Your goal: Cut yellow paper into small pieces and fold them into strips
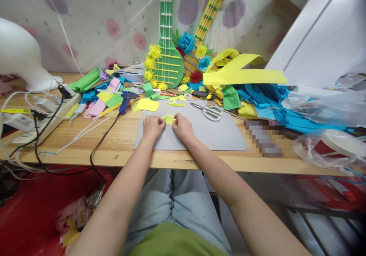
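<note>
Between my two hands is a small piece of yellow crepe paper (169, 119), held just above the grey cutting mat (217, 137). My left hand (153, 128) pinches its left end with curled fingers. At the right end, my right hand (183, 127) grips it between thumb and fingers. Beyond my right hand lie scissors (211, 113) with pale handles, blades pointing left. Thin yellow paper cuttings (176, 104) rest at the mat's far edge. A larger yellow paper piece (146, 105) sits to the upper left of my left hand.
A blue glue gun (126, 102) with a black cord stands left of the mat. Behind it lean a green paper-covered instrument (169, 63) and a yellow one (210, 13). Crepe paper piles (263, 99) crowd the right; a power strip (45, 118) is at left.
</note>
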Available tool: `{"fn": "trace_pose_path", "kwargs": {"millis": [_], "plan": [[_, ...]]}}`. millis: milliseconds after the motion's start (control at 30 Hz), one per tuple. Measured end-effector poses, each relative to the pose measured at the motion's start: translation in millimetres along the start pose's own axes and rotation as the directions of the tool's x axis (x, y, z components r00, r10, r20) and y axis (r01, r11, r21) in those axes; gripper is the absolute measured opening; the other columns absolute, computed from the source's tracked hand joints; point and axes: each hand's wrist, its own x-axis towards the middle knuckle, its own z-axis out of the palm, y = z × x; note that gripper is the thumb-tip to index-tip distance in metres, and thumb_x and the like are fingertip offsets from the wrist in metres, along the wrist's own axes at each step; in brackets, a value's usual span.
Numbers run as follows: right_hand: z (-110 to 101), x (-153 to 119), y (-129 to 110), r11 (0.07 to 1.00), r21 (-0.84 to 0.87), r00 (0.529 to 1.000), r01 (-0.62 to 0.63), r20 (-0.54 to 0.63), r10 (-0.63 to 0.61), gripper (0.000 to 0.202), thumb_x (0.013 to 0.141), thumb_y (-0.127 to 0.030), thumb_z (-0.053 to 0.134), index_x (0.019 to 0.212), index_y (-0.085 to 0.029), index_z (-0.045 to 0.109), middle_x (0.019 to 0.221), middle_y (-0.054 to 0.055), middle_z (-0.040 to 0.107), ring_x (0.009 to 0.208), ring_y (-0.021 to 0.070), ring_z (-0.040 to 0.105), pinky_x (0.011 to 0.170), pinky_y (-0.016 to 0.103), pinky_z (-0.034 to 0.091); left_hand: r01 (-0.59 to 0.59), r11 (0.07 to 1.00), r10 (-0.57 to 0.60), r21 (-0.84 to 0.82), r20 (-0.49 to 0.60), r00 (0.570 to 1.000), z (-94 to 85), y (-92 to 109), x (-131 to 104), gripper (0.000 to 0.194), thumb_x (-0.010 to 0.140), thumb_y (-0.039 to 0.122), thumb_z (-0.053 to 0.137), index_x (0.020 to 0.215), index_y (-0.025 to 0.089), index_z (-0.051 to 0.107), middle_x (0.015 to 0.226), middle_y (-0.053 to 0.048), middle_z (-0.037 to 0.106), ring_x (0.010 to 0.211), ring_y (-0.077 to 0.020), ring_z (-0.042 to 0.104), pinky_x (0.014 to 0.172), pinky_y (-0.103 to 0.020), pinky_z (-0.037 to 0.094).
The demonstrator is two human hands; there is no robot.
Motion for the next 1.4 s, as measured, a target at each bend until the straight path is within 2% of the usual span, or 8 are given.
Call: {"fn": "trace_pose_path", "kwargs": {"millis": [133,233,333,600,767,933,1167,1400], "plan": [[-1,-1,-2,0.996,-0.077,0.999,0.038,0.013,-0.037,0.020,0.079,-0.018,0.042,0.098,-0.019,0.051,0.093,0.006,0.061,0.084,0.0178,0.053,0.069,0.027,0.037,-0.041,0.998,0.040,-0.047,-0.026,0.999,0.5,3,-1,0.012,0.075,0.029,0.055,0.083,0.024,0.062,0.087,-0.005,0.060,0.094,-0.0234,0.047,0.081,-0.036,0.033],[0,-1,-2,0.991,-0.118,0.998,0.055,0.020,-0.053,0.018,0.080,-0.019,0.042,0.096,-0.019,0.051,0.093,0.007,0.060,0.085,0.0186,0.052,0.070,0.028,0.036,-0.097,0.994,0.096,-0.051,-0.015,0.995,0.9,7,-2,0.015,0.077,0.022,0.051,0.081,0.026,0.064,0.089,-0.005,0.059,0.098,-0.0234,0.045,0.084,-0.037,0.032],[1,-1,-1,0.989,-0.135,0.998,0.053,0.023,-0.050,0.017,0.081,-0.019,0.042,0.095,-0.018,0.051,0.092,0.008,0.060,0.085,0.0192,0.053,0.069,0.028,0.036,-0.098,0.994,0.098,-0.051,-0.010,0.995,1.4,9,-3,0.018,0.076,0.019,0.050,0.079,0.026,0.066,0.089,-0.006,0.058,0.099,-0.0242,0.044,0.086,-0.038,0.031],[2,-1,-2,0.985,-0.166,0.999,0.048,0.024,-0.045,0.014,0.083,-0.020,0.042,0.093,-0.018,0.051,0.092,0.009,0.060,0.083,0.0199,0.053,0.068,0.029,0.036,-0.047,0.998,0.047,-0.033,-0.006,0.999,0.2,13,-3,0.017,0.075,0.035,0.054,0.080,0.025,0.067,0.090,-0.007,0.058,0.099,-0.0255,0.044,0.086,-0.039,0.031],[2,-2,-4,0.985,-0.164,0.998,0.058,0.018,-0.056,0.018,0.083,-0.029,0.045,0.096,-0.018,0.050,0.091,0.009,0.059,0.083,0.0206,0.053,0.069,0.029,0.036,-0.038,0.998,0.037,-0.040,-0.015,0.999,0.5,12,-2,0.017,0.073,0.037,0.057,0.078,0.025,0.067,0.090,-0.007,0.058,0.098,-0.0258,0.044,0.085,-0.039,0.032],[2,-3,-4,0.988,-0.142,0.999,0.051,0.007,-0.050,0.021,0.080,-0.017,0.041,0.100,-0.017,0.047,0.093,0.009,0.058,0.084,0.0208,0.052,0.068,0.029,0.037,-0.034,0.998,0.033,-0.049,-0.013,0.999,1.9,10,-2,0.013,0.075,0.028,0.054,0.078,0.025,0.066,0.089,-0.006,0.059,0.099,-0.0256,0.044,0.084,-0.039,0.031],[0,-4,1,0.997,-0.048,0.998,0.053,-0.015,-0.054,0.029,0.075,-0.009,0.035,0.101,-0.017,0.045,0.099,0.010,0.051,0.085,0.0202,0.049,0.067,0.029,0.037,-0.060,0.993,0.060,-0.101,0.003,0.998,2.2,7,-1,0.018,0.075,0.017,0.050,0.079,0.028,0.064,0.088,-0.004,0.059,0.099,-0.0237,0.045,0.085,-0.037,0.032],[-1,-3,2,0.999,-0.020,0.999,0.040,-0.001,-0.040,0.029,0.074,-0.007,0.035,0.099,-0.017,0.045,0.099,0.010,0.050,0.081,0.0197,0.048,0.068,0.030,0.038,0.043,0.982,-0.043,-0.185,0.007,0.999,1.1,2,2,0.025,0.069,0.007,0.045,0.084,0.025,0.054,0.086,-0.002,0.061,0.091,-0.0211,0.050,0.082,-0.035,0.035]]}}
